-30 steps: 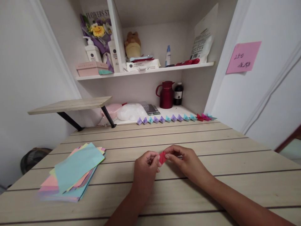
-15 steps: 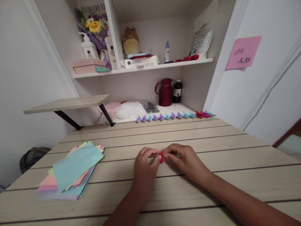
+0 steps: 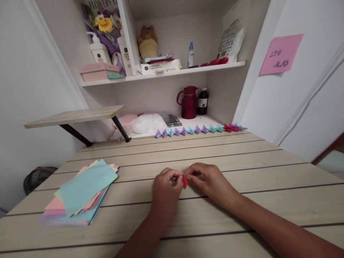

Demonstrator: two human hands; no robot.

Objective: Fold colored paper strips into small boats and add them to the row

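Note:
A small red piece of folded paper (image 3: pixel 185 181) is held between my two hands over the middle of the wooden table (image 3: pixel 215 225). My left hand (image 3: pixel 167 186) pinches its left side between thumb and fingers. From the right, my right hand (image 3: pixel 206 179) grips its upper right edge with thumb and forefinger. The fingertips hide part of the folds. Along the table's back edge runs a row of small folded paper pieces, among them a purple one (image 3: pixel 197 129), a light blue one (image 3: pixel 212 128) and a red one (image 3: pixel 228 128).
A loose stack of coloured paper sheets (image 3: pixel 88 186) lies at the left. Behind it stands a small raised shelf (image 3: pixel 75 116) on black legs. At the back are a red jug (image 3: pixel 189 103), a dark bottle (image 3: pixel 202 102) and a white plastic bag (image 3: pixel 149 123).
The red folded paper has turned a little between my fingers and shows a larger flat face. Both hands stay nearly in place. The camera view has shifted slightly.

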